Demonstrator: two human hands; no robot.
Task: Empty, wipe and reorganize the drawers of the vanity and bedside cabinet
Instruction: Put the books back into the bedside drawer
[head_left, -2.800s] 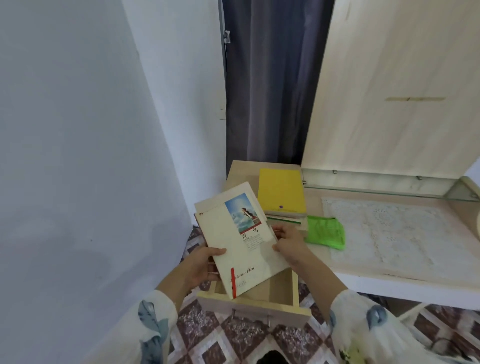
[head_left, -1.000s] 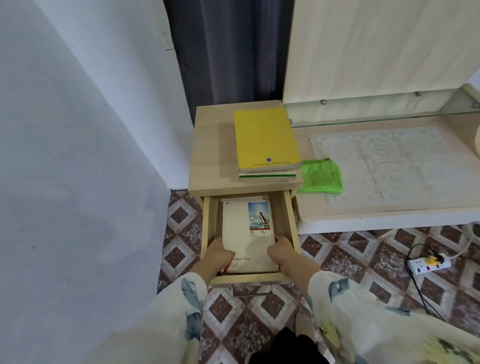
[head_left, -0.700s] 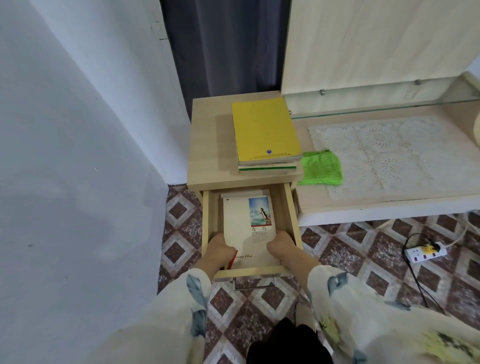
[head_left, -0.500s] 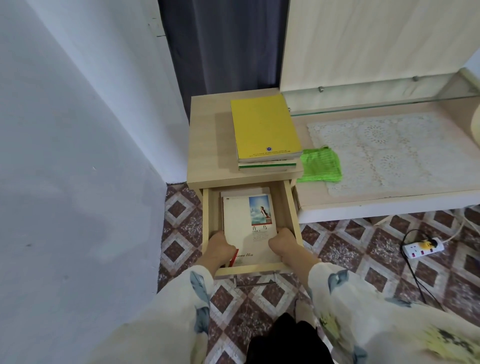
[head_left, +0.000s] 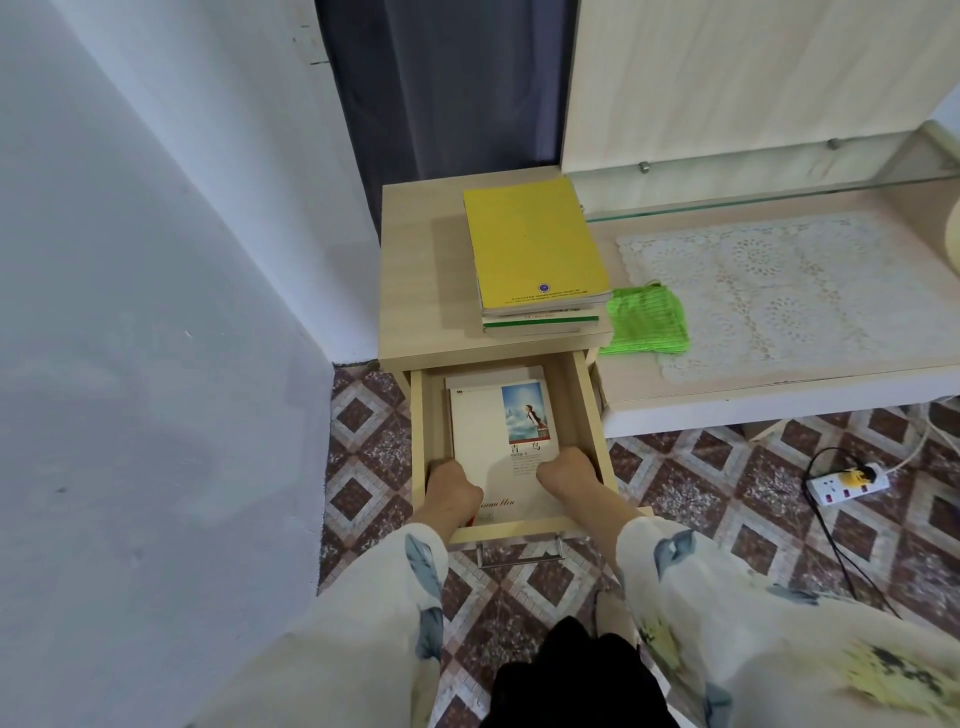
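Head view, taken from left to right: a bare white wall (head_left: 156, 312) fills the nine o'clock side, and the bedside cabinet (head_left: 415, 291) is tucked into the corner against it, so only its front is free for access. Its drawer (head_left: 589, 410) is pulled out toward six o'clock, far enough for a book to be laid flat inside. The left hand (head_left: 451, 488) is set at the book's left edge and the right hand (head_left: 567, 474) at its right edge; the cream book (head_left: 498, 441) is being held square between them, apparently so that it seats evenly on what looks like another book beneath. The fingers are curled down along the book's sides, but whether they grip it or merely press cannot be told. At twelve o'clock from the drawer, a stack topped by a yellow book (head_left: 532, 244) is left on the cabinet top, probably awaiting return. At two o'clock a green cloth (head_left: 647, 322) is lying on the vanity counter (head_left: 727, 387), near at hand for wiping, just beside a lace mat (head_left: 789, 291). A power strip (head_left: 847, 484) lies on the floor at three o'clock.
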